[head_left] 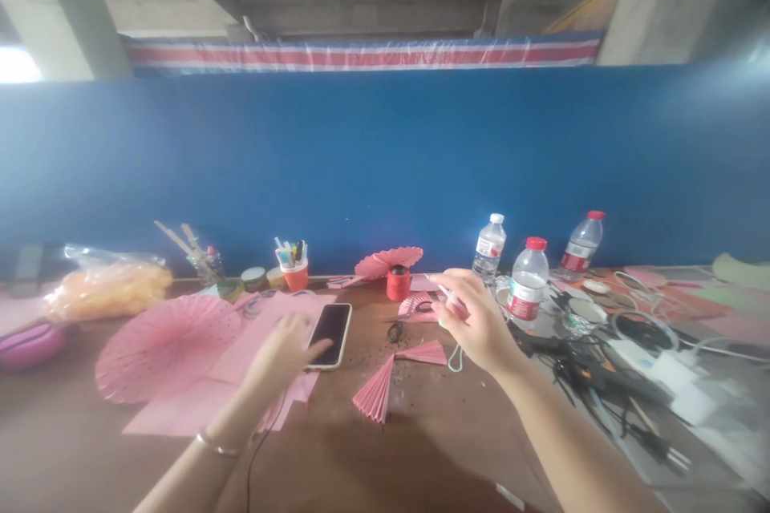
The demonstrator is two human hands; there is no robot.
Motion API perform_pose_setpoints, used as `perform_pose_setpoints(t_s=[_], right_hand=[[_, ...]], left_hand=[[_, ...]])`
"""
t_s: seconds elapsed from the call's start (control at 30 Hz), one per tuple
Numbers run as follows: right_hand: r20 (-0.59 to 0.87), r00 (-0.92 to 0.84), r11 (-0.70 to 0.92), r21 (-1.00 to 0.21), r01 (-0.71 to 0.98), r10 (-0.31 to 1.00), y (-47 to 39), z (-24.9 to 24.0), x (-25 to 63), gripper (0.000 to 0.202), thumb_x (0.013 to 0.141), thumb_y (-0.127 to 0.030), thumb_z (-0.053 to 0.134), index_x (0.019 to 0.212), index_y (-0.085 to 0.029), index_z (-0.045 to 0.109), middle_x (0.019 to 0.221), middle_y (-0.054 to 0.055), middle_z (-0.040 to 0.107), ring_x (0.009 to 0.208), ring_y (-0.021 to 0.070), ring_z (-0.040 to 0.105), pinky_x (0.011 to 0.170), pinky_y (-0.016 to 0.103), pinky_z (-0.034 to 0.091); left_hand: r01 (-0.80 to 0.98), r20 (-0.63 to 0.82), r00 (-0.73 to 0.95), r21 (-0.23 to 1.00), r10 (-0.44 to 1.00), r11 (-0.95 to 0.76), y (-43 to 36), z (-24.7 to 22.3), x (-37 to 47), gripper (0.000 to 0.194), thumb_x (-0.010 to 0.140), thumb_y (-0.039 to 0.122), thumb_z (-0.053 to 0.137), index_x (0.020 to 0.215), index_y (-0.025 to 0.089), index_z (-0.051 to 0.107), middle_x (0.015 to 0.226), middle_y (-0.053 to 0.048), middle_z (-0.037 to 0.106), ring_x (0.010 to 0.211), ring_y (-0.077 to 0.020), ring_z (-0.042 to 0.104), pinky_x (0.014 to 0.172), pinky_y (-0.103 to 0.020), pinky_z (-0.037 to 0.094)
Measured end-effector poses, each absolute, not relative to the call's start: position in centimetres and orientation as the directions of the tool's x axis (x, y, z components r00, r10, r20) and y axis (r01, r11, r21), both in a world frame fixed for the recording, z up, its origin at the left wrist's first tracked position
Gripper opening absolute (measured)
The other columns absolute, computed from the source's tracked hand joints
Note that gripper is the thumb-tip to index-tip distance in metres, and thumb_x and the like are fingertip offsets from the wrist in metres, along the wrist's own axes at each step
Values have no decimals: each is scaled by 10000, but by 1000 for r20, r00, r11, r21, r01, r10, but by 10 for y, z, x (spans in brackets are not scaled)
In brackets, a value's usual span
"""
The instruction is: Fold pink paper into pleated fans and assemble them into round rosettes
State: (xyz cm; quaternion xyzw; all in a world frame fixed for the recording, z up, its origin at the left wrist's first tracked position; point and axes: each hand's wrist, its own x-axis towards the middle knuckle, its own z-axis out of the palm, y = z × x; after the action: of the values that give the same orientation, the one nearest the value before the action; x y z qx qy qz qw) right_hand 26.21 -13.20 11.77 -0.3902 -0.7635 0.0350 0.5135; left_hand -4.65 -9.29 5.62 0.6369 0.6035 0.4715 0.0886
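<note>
My left hand [292,345] hovers at the left edge of a black-screened phone [330,335], slightly blurred, its thumb stretched out over the screen and its fingers apart. My right hand [472,317] is raised over the table with thumb and fingers pinched together. A thin whitish piece [448,292] shows between those fingers, too small to name. Below it, a pleated pink paper fan [376,394] lies folded in a bent shape on the table, next to a pale green cord loop [455,359]. Dark-handled scissors [395,331] rest on a pink pleated piece behind.
Pink paper sheets and a large round pleated paper [172,349] cover the left. A red jar [398,284] and a pen cup [294,276] stand at the back. Water bottles [528,280], cables and white chargers [679,373] crowd the right. A blue partition [361,152] rises behind.
</note>
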Motion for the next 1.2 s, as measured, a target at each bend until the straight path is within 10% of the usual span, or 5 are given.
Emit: perform_pose_setpoints(t_s=[0.2, 0.37, 0.57, 0.87, 1.2], right_hand=[[757, -79, 662, -510, 550, 649, -134, 130, 260, 310, 805, -191, 506, 1112, -223, 474, 951, 42, 529, 535, 85, 435, 611, 276, 454], [669, -104, 623, -610, 489, 736, -126, 128, 239, 387, 753, -174, 541, 1125, -232, 452, 970, 34, 559, 526, 78, 448, 568, 252, 441], [467, -139, 483, -793, 370, 873, -95, 130, 199, 440, 697, -305, 636, 1089, -259, 440, 922, 27, 608, 751, 168, 571, 627, 292, 436], [343, -176, 300, -925, -232, 923, -90, 150, 187, 424, 674, -222, 656, 1024, -248, 417, 613, -68, 550, 452, 89, 487, 425, 205, 388], [523, 77, 515, -851, 103, 849, -109, 165, 217, 170, 786, -324, 559, 920, -222, 540, 957, 35, 585, 469, 65, 442, 400, 208, 359]], left_hand=[[820, 262, 410, 312, 873, -479, -123, 7, 41, 447, 611, 357, 647, 1019, 192, 569, 957, -117, 586, 912, -278, 540, 789, -370, 385], [802, 128, 391, 438, 912, -405, -89, 53, 39, 139, 728, 292, 505, 670, 213, 604, 576, -16, 589, 527, -164, 524, 539, -259, 357], [667, 367, 254, 604, 895, -437, -69, 148, 31, 160, 665, 213, 530, 784, 196, 636, 704, 3, 639, 622, -150, 566, 582, -249, 405], [29, 380, 219, 918, 899, -396, -87, 182, 45, 204, 750, 310, 570, 894, 167, 597, 739, -27, 656, 647, -156, 621, 626, -282, 496], [173, 486, 72, 854, 871, -491, -82, 171, 53, 182, 773, 303, 562, 848, 175, 669, 774, -28, 688, 786, -172, 635, 747, -280, 486]])
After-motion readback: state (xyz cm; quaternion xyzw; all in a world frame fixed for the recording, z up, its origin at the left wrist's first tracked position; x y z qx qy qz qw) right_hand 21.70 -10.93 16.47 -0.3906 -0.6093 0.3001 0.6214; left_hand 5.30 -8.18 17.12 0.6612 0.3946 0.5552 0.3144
